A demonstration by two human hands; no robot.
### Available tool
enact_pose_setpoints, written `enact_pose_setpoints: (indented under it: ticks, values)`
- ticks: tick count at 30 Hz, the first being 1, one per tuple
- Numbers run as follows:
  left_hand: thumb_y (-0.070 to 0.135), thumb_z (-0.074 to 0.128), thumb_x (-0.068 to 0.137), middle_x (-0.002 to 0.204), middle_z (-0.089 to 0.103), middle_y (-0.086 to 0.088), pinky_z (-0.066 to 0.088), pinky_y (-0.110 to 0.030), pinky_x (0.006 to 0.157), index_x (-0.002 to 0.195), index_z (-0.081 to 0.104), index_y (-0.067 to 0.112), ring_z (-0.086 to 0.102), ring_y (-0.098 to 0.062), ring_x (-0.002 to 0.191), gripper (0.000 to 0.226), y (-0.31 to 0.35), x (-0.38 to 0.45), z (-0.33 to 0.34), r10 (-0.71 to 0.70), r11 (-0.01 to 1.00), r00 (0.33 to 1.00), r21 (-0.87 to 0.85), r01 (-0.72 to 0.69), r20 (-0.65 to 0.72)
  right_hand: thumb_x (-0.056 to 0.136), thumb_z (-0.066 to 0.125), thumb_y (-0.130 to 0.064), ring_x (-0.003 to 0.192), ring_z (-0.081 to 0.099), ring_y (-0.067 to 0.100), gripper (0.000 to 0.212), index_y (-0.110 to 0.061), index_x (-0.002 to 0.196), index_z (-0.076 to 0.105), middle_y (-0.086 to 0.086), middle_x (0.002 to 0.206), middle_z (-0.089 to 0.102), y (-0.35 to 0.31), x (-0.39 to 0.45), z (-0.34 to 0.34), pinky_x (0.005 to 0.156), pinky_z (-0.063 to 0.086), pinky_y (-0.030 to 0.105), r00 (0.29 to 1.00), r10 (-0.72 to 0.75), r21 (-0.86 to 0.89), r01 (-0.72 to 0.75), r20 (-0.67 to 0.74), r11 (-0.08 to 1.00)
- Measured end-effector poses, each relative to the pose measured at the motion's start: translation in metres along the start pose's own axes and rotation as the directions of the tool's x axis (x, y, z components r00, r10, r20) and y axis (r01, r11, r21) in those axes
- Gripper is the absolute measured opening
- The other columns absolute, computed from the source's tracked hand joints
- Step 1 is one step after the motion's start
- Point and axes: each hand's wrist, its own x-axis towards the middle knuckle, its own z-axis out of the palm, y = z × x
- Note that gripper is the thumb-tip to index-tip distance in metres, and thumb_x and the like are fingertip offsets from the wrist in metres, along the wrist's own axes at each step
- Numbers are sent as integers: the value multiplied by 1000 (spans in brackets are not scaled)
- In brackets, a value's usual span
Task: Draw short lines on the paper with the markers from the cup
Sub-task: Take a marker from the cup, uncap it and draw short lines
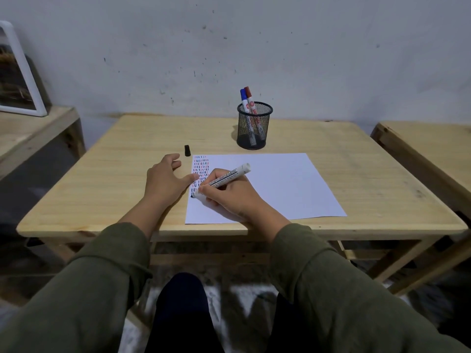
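A white sheet of paper [275, 184] lies on the wooden table [122, 189], with rows of short red, blue and black lines down its left edge. My right hand [233, 197] grips an uncapped black marker [226, 178], tip touching the paper near the lower end of the rows. My left hand [167, 178] rests flat and spread on the table, thumb on the paper's left edge. The marker's black cap [187, 150] lies on the table beyond my left hand. A black mesh cup [252, 126] behind the paper holds a blue marker [244, 99] and a red marker [249, 96].
A second wooden table [428, 151] stands close on the right and another [33, 128] on the left, carrying a white-framed picture [17, 72]. The grey wall runs just behind the table. My knees are under the table's front edge.
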Motion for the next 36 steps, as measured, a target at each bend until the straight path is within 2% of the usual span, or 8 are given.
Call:
enact_pose_setpoints:
  ticks: [8, 14, 21, 24, 26, 30, 33, 36]
  values:
    - [38, 75, 73, 133, 59, -5, 34, -34, 105, 136, 43, 15, 50, -22, 127, 74, -1, 1, 0, 0, 1000, 1000, 0, 0, -2, 85, 63, -23, 76, 65, 16, 9, -14, 85, 66, 6, 80, 67, -1, -1, -1, 65, 53, 23, 1000, -2, 19, 1, 11, 1000]
    - [39, 75, 73, 133, 59, -4, 36, -34, 104, 136, 43, 16, 50, -22, 127, 75, -2, 2, 1, -1, 1000, 1000, 5, 1, -4, 83, 65, -23, 74, 65, 19, 12, -11, 83, 66, 10, 78, 68, 1, 1, 0, 69, 56, 32, 1000, 7, 10, -7, 10, 1000]
    - [39, 74, 73, 133, 59, -4, 36, -35, 104, 137, 43, 16, 48, -23, 127, 75, -2, 1, 1, -4, 1000, 1000, 9, 4, -9, 83, 63, -20, 68, 62, 10, 10, -10, 82, 66, 2, 71, 65, -2, -2, -2, 64, 52, 24, 1000, 27, 67, -28, 9, 997]
    - [38, 74, 74, 134, 58, -4, 36, -34, 104, 137, 42, 16, 49, -23, 127, 74, -1, 0, 1, -7, 1000, 1000, 6, 7, -12, 85, 62, -19, 62, 58, 8, 10, -9, 86, 65, 0, 67, 63, -4, -1, -5, 58, 47, 19, 998, 33, 141, -25, -55, 990]
    - [38, 72, 76, 135, 57, -3, 36, -34, 103, 137, 41, 16, 49, -23, 127, 72, 0, 0, 1, -6, 1000, 1000, 28, 7, -14, 86, 62, -14, 57, 54, 9, 4, -10, 87, 65, 2, 66, 59, -5, -1, -7, 51, 44, 18, 996, 49, 287, -27, -71, 958]
    - [40, 68, 79, 137, 55, -4, 36, -34, 103, 136, 42, 14, 45, -24, 130, 68, 4, 5, -1, -59, 998, 998, -16, 59, -12, 87, 61, -10, 53, 50, 13, 6, -11, 90, 65, 7, 67, 55, -9, 5, -15, 42, 35, 22, 990, 130, 600, -77, -46, 797]
    - [35, 64, 83, 134, 56, -8, 36, -32, 103, 134, 44, 12, 46, -23, 129, 60, 10, 17, -2, -100, 987, 993, -132, 92, -57, 88, 59, -14, 51, 51, 12, 6, -10, 87, 64, 7, 67, 55, -13, 17, -24, 41, 35, 19, 979, 174, 653, -63, -107, 755]
    - [29, 61, 87, 135, 54, -8, 34, -23, 96, 135, 45, 13, 52, -22, 124, 53, 22, 33, -1, -83, 986, 993, -150, 69, -88, 89, 57, -18, 52, 50, 14, 11, -12, 83, 64, 7, 66, 55, -15, 31, -31, 43, 37, 19, 971, 190, 626, -57, -148, 778]
